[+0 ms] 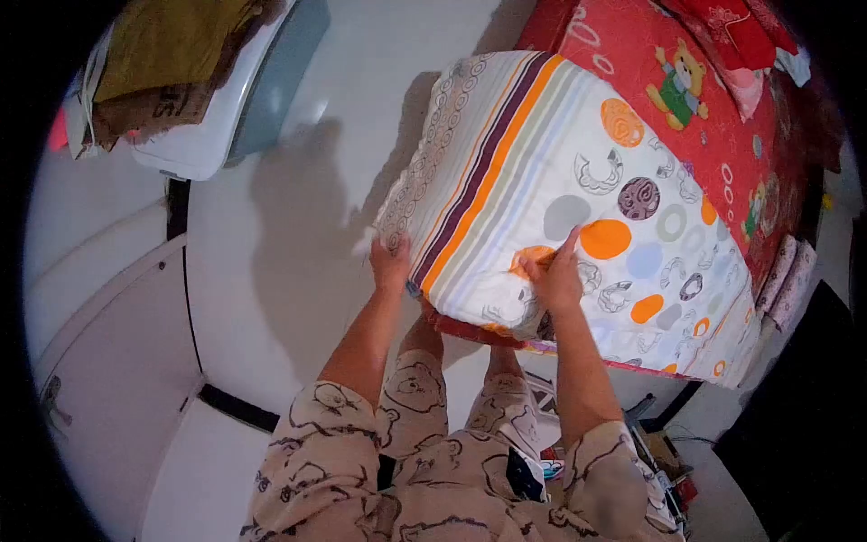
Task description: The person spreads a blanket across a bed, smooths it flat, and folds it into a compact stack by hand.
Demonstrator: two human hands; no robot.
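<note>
A white quilt (533, 172) with orange, grey and purple circles and a striped border lies spread over the corner of a bed. At its left edge, beside the dark purple and orange stripes, my left hand (391, 264) has its fingers closed on the fabric. My right hand (558, 278) rests on top of the quilt among the printed circles. Its index finger is stretched out and the thumb is apart from it; the other fingers are partly hidden. Some cloth bunches just below this hand.
The bed has a red sheet (623, 54) printed with bears. Red and pink bedding (736, 45) is heaped at the far right. A lidded plastic bin (262, 99) with brown cloth (167, 54) on it stands at upper left. A door (117, 343) is at left.
</note>
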